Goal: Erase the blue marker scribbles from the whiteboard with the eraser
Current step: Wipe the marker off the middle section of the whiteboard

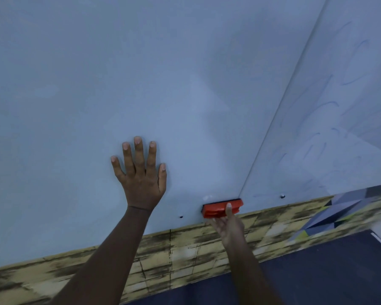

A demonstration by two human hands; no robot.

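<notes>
While wiping: right hand [228, 223] grips orange block eraser [216, 209], lower centre.
Left hand [141, 172]: flat, fingers straight, on white whiteboard [119, 84].
Next: likely faint blue scribbles [330, 104], right panel.

Two whiteboard panels [141, 73] meeting at a seam, one orange eraser [220, 208], two hands — left hand [141, 179], right hand [228, 225] — and three small screws [181, 216] (along the lower edge).
</notes>
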